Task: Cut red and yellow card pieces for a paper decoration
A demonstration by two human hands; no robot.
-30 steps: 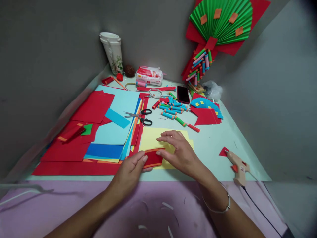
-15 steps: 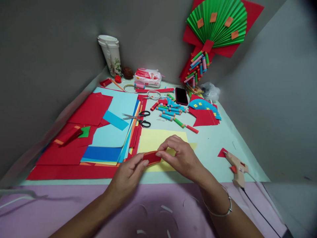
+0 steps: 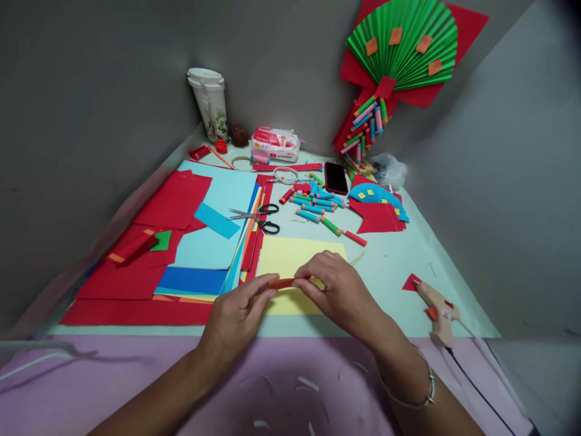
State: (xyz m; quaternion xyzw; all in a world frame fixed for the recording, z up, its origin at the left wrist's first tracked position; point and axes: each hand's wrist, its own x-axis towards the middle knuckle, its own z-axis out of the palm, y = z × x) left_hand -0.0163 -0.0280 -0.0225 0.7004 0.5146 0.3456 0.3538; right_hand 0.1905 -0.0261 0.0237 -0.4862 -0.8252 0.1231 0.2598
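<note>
red-orange paper strip (image 3: 283, 283) edge-on, ends pinched in fingers of left hand (image 3: 235, 312), right hand (image 3: 338, 293); uneven squeeze could crease thin paper.

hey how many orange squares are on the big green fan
4: the leftmost square, the highest square, the square to its right, and the lowest square, farthest right. The green fan is cut off at the top, so more may be hidden.
</note>
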